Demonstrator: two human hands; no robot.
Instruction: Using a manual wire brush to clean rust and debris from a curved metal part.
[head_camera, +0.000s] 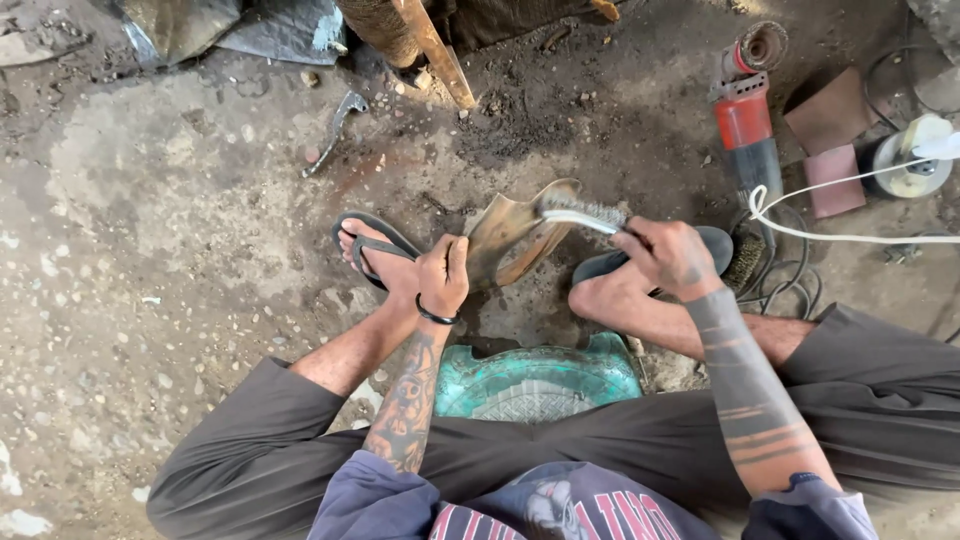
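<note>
Our left hand (443, 275) grips the rusty metal blade (515, 232) upright on the floor between our feet, our right hand (668, 255) is closed around the wire brush (585, 212); a slipped stroke could scrape our left fingers.

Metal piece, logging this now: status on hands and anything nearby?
Left hand grips metal piece. Right hand holds wire brush on it. Angle grinder beside.

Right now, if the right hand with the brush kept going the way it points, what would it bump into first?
The right hand points its wire brush leftward onto the rusty metal piece, and the bristles seem to touch it already. Past that comes the left hand gripping the piece, though depth is hard to judge.
</note>
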